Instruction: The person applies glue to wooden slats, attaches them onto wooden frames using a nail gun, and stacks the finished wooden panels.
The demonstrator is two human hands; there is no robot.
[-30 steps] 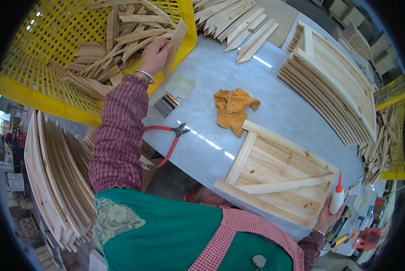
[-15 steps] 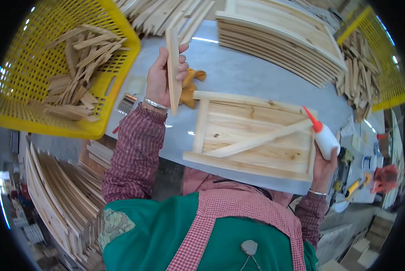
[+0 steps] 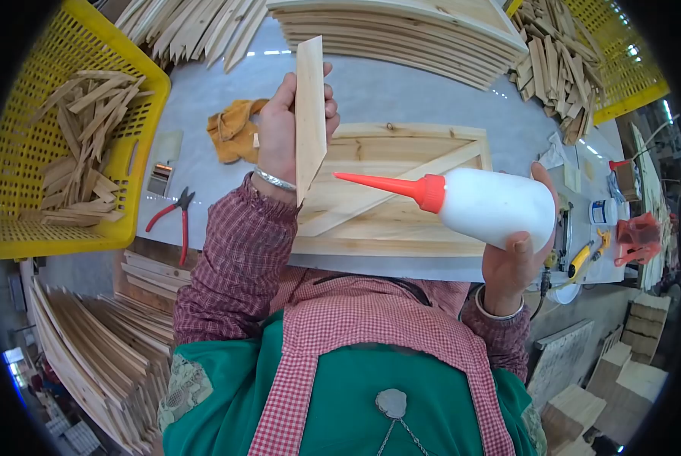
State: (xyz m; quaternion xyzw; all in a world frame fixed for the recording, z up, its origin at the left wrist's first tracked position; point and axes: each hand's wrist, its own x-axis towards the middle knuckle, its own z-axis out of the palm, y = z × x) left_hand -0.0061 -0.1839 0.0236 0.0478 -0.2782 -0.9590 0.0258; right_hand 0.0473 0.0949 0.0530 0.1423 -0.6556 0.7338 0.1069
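My left hand (image 3: 281,140) grips a short wooden strip (image 3: 310,114) with slanted ends, held upright over the left part of a wooden panel (image 3: 378,152). The panel lies on the grey table and has a frame and a diagonal brace. In my right hand (image 3: 511,262) is a white bottle (image 3: 496,205) with a long red nozzle. It lies nearly level, and the nozzle tip points left at the strip's lower part, with a small gap between them. The bottle and both hands cover parts of the panel.
An orange cloth (image 3: 235,131) and red-handled pliers (image 3: 179,216) lie left on the table (image 3: 204,87). A yellow basket (image 3: 147,99) of strips stands far left. Stacked panels (image 3: 401,49) are at the back, a second yellow basket (image 3: 622,68) back right, and a yellow-handled tool (image 3: 580,260) at right.
My left hand has brought the wooden strip from the basket to above the panel. My right hand has raised the bottle and tipped it sideways toward the strip. The view has shifted to the right.
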